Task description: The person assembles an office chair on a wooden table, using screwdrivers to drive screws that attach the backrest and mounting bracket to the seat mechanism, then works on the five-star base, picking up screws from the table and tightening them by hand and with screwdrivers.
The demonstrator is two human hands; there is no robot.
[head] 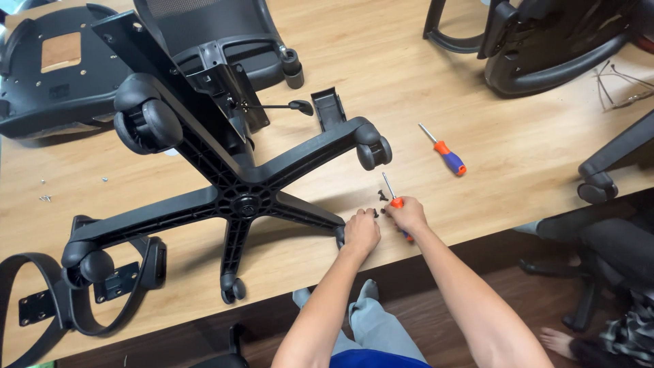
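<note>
Screwdriver [394, 198] in right hand [406, 215], table-edge

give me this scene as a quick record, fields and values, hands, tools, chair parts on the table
surface: wooden table
left hand: on the tip of one leg of the black five-star chair base
right hand: grip closed on an orange-handled screwdriver, tip pointing away
small parts: dark screws beside the hands
spare tool: second screwdriver, orange and blue, lying apart
other parts: seat pan at far left, armrest at near left
</note>
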